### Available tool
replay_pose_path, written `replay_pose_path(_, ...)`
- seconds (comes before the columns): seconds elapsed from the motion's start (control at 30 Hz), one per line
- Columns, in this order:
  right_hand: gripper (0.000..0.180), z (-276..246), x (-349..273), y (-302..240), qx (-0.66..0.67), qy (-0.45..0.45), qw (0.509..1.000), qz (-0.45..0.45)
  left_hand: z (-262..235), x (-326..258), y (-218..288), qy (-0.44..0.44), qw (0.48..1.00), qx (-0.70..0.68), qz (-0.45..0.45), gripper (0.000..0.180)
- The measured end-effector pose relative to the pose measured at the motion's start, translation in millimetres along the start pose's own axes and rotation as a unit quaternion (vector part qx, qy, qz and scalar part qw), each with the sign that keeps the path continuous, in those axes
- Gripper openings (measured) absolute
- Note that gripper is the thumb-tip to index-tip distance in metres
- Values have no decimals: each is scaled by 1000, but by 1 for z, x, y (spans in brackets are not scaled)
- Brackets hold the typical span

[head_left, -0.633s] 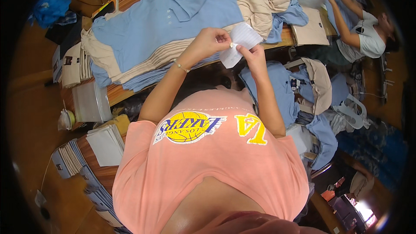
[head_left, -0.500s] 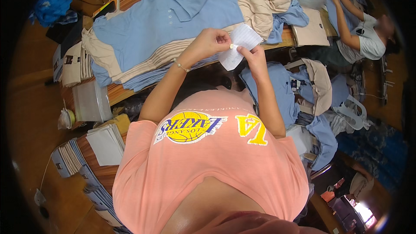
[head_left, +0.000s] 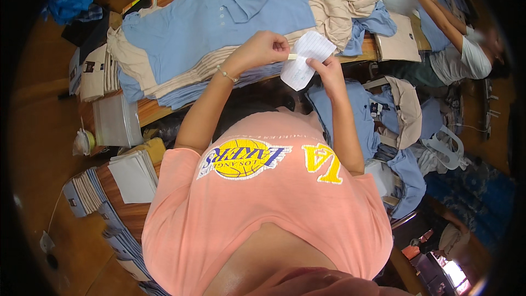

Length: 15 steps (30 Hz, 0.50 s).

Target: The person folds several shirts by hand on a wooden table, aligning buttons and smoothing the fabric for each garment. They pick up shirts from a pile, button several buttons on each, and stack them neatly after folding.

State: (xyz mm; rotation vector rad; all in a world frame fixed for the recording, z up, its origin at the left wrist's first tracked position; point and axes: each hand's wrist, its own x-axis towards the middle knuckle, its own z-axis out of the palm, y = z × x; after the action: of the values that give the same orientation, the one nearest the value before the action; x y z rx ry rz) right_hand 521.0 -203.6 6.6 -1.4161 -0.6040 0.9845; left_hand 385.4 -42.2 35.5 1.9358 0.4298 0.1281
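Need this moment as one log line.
left hand: pinches small cream strip | right hand: holds white lined paper sheet | ahead: light-blue buttoned cloth shirt, laid out

The paper (head_left: 316, 46) is white, creased across its middle and faintly ruled, with writing on its near part. It is held up, tilted, just off the near right corner of the blue shirt (head_left: 186, 35), gripped by the right hand (head_left: 332, 72), thumb on top. The strip (head_left: 292, 56), small and pale yellow, lies at the paper's left edge, its other end at the left hand's (head_left: 264, 47) fingertips.
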Motion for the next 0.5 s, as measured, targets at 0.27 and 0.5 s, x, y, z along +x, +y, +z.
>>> replay_pose_path(0.27, 24, -4, 4, -1, -13, -6, 1000, -4, -8, -2, 3, -12, 1000, 10, -14, 17)
replay_pose_path(0.5, 24, -6, 4, -4, -21, -8, 1000, -1, -12, -1, 0, -21, 1000, 18, -12, 17)
